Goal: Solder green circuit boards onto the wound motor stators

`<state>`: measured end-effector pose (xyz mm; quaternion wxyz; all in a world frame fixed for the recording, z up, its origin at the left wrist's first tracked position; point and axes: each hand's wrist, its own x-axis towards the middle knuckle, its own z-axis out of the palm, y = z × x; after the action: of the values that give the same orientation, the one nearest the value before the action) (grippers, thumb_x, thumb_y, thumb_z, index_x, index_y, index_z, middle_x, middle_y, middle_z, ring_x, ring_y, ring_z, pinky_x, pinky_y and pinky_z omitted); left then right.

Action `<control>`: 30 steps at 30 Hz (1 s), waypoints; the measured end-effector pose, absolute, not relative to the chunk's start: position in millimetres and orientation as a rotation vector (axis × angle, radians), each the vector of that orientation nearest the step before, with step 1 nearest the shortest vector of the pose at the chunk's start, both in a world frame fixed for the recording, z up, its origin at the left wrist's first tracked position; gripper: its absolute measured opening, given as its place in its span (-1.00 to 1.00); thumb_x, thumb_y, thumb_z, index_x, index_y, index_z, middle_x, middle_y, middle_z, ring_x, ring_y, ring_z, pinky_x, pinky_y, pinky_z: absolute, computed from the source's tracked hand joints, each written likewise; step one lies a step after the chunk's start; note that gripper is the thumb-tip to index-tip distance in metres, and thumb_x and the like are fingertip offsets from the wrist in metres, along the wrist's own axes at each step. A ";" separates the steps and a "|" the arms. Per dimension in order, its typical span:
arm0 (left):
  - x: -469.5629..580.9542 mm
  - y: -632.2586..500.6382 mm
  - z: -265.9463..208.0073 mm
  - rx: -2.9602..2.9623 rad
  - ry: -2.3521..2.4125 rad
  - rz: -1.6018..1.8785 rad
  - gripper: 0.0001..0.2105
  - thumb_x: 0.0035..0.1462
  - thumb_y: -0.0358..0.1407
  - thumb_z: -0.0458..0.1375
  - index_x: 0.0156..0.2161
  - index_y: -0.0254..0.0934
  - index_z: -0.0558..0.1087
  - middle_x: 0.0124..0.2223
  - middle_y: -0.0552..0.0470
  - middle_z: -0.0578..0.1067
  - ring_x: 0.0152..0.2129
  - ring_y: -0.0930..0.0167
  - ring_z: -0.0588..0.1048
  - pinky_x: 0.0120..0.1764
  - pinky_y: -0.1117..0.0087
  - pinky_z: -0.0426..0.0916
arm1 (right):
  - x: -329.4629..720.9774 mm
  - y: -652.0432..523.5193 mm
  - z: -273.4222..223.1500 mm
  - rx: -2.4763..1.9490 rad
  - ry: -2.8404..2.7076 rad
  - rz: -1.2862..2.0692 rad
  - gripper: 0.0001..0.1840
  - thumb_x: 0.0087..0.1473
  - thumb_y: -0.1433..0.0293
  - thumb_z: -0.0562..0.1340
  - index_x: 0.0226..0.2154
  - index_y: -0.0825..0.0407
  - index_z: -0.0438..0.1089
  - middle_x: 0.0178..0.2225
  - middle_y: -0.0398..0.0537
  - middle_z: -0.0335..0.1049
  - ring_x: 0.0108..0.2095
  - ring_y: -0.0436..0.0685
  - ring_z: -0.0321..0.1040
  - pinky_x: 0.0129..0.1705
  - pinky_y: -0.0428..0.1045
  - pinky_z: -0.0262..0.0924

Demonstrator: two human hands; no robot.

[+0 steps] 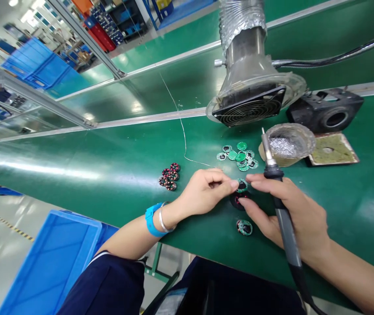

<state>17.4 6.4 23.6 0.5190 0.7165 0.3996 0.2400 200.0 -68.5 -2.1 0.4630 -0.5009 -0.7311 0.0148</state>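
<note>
My left hand (203,192) pinches the edge of a small round green circuit board (241,186) between thumb and finger. A thin solder wire (184,140) runs over the bench to this hand; whether the fingers also grip it is hidden. Right below the board is a dark ring-shaped wound coil (238,200). In my right hand (300,218) a soldering iron (284,223) lies across the palm, tip pointing up and away. The thumb and forefinger of that hand reach to the coil and board. Nearer me sits a coil with a board on top (244,227).
Several loose round boards (241,156) lie beyond my hands, and several coils (170,176) to the left. A fume extractor hood (255,92) hangs above a cup of metallic bits (287,140), a sponge tray (331,148) and a black iron stand (326,111). A blue crate (52,262) stands lower left.
</note>
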 end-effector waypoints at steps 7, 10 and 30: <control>11.6 -0.4 23.9 1.594 0.807 0.576 -0.77 0.16 -0.21 0.20 -0.39 -0.35 0.56 -0.41 0.02 0.47 -0.48 0.52 0.38 -0.38 0.47 0.30 | 196.9 -70.6 -0.4 -1.192 -1.827 0.069 -0.54 0.03 0.51 0.35 -0.02 -0.04 0.29 -0.18 -0.07 0.51 -0.26 0.06 0.48 -0.19 0.00 0.36; 5.2 4.0 22.5 1.565 0.850 0.573 -0.82 0.12 -0.30 0.19 -0.27 -0.37 0.59 -0.38 0.02 0.47 -0.51 0.54 0.35 -0.43 0.48 0.25 | 201.0 -69.8 -0.9 -1.163 -1.856 0.085 -0.51 0.01 0.52 0.37 -0.01 -0.03 0.30 -0.17 -0.06 0.52 -0.26 0.08 0.48 -0.18 0.01 0.37; 4.6 7.9 17.7 1.781 0.793 0.506 -0.84 0.21 -0.32 0.15 -0.31 -0.36 0.53 -0.38 0.06 0.46 -0.52 0.57 0.34 -0.44 0.53 0.25 | 214.2 -68.1 2.2 -1.094 -2.034 0.211 -0.52 0.04 0.59 0.31 0.00 -0.07 0.32 -0.09 -0.03 0.50 -0.16 0.09 0.48 -0.13 0.02 0.40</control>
<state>4.6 7.9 17.7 0.5344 0.7473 0.3330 0.2122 214.2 -68.1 2.2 0.3995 -0.4325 -0.8040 0.0835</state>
